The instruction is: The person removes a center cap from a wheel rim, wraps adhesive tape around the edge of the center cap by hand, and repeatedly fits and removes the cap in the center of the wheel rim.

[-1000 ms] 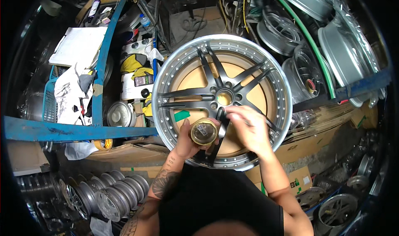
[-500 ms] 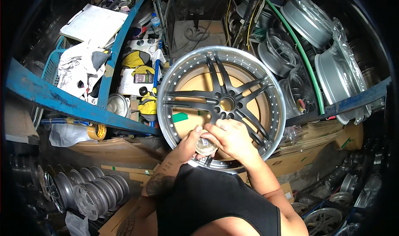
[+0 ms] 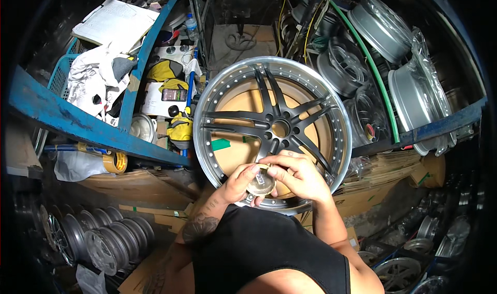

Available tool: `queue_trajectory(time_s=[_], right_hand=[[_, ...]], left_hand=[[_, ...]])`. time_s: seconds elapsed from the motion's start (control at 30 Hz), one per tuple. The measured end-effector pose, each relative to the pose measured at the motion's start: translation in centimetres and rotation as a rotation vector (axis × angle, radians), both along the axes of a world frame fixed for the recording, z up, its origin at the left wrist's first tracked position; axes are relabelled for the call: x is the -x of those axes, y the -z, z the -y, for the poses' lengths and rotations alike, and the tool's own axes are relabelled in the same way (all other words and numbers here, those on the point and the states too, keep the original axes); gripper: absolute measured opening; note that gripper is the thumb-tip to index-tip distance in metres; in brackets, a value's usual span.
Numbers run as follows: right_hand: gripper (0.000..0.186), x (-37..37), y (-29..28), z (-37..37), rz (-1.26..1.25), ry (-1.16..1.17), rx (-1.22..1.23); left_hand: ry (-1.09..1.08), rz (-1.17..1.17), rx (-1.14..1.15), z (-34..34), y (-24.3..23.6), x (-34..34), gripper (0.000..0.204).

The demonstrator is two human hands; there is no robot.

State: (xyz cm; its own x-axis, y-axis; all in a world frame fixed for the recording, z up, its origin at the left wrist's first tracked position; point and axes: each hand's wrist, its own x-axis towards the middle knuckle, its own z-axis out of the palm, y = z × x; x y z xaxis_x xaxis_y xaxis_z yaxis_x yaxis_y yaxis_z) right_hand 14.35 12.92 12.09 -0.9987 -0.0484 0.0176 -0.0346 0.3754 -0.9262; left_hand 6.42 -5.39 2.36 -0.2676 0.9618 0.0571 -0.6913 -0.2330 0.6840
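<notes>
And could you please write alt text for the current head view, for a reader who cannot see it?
A person's left hand holds a small, round, gold-edged object, the right hand at its edge, above a large dark-spoked wheel with a bright lip. Blue metal bars run on both sides; silver wheels crowd the right.

At the lower centre of my feed, the left hand [image 3: 236,184] holds a round, gold-rimmed item [image 3: 261,183]; the right hand [image 3: 300,177] has its fingers at the item's upper right edge, though I can't tell if they grip it. Behind them, mid-frame, I see a spoked wheel [image 3: 279,113]. Yellow-and-grey gloves [image 3: 161,72] lie upper left; silver wheels [image 3: 413,100] fill the upper right.
</notes>
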Motion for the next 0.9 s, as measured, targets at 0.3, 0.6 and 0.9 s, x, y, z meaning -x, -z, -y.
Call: queue_trajectory(time_s=[0.3,0.6,0.9], right_hand=[[0.026,-1.3,1.5,3.2,-0.249,0.224,-0.6],[0.022,-0.4,2.0,0.7,-0.108,0.153,-0.168],[0.026,-1.3,4.7,1.9,-0.302,0.287,-0.112]], left_hand=[[-0.142,-0.018,0.078,-0.1,1.7,-0.8,0.039],[-0.218,0.049,0.11,-0.3,0.7,-0.9,0.038],[-0.335,0.183,0.016,-1.6,0.5,-2.0,0.056]])
